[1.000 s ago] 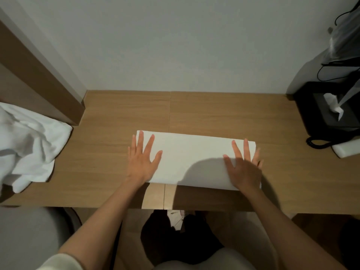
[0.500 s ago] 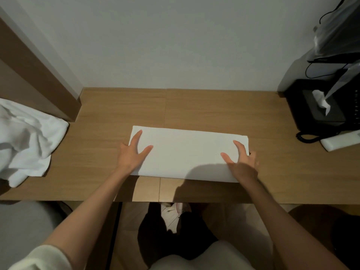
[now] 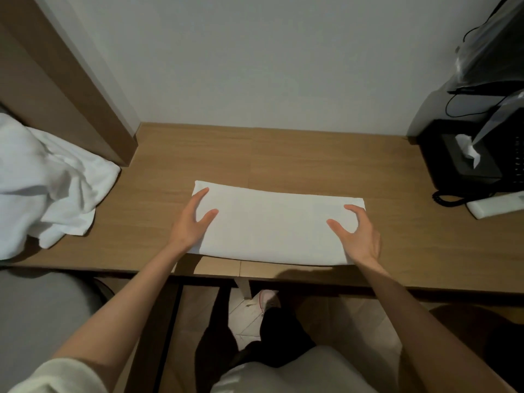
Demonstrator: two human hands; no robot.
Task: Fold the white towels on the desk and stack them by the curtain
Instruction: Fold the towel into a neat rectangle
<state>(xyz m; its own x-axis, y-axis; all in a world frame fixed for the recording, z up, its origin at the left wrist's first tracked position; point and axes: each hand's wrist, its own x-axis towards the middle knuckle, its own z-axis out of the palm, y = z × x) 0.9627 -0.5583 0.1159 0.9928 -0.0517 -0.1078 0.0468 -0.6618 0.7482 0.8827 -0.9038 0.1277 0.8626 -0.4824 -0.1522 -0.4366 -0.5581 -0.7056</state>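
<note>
White towel (image 3: 272, 228), already folded into a long narrow band, lies flat at the centre of the frame on the wooden desk (image 3: 312, 163), its near long edge close to the desk's front edge. Its long axis runs left to right across the picture, tilted a little so that the right end sits lower in the frame; the short ends face the left and right sides.

The left hand (image 3: 192, 222) rests on the left end with fingers nearly straight and thumb splayed, gripping nothing. The right hand (image 3: 358, 236) arches over the right end, thumb and forefinger curved and spread on the cloth; whether the hidden fingers have hold of the edge cannot be told.

The task looks to be at an early or middle stage. This towel likely needs at least one more fold, end to end, and a crumpled heap of white towels (image 3: 48, 188) waits unfolded at the left of the frame. No finished stack and no curtain can be made out.
</note>
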